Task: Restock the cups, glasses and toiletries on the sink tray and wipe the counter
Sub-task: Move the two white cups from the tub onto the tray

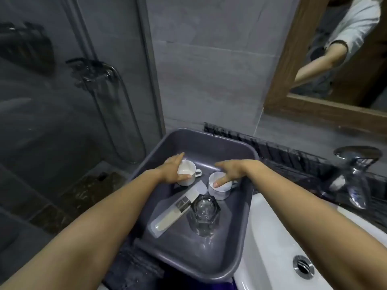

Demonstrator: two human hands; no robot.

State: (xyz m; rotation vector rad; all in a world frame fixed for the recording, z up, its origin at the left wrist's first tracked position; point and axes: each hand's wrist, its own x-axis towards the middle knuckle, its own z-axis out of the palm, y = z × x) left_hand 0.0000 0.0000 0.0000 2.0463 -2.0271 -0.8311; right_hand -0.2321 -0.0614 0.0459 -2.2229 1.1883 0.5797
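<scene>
A grey plastic tub (pixel 240 237) rests against the edge of the sink. Inside it stand two white cups. My left hand (pixel 172 171) grips the left cup (pixel 188 174) around its rim and side. My right hand (pixel 229 171) holds the right cup (pixel 219 190), with fingers dipped inside its rim. A clear hexagonal glass (pixel 205 214) stands nearer to me in the tub. Beside it lies a wrapped toiletry packet (pixel 178 208), slanted on the tub floor.
The white sink basin (pixel 272 237) with its metal overflow ring (pixel 303 267) lies at the lower right. A chrome tap (pixel 354 174) stands behind it on a dark ridged counter tray (pixel 293 162). A wood-framed mirror (pixel 314 105) hangs above; a glass shower screen (pixel 62 101) fills the left.
</scene>
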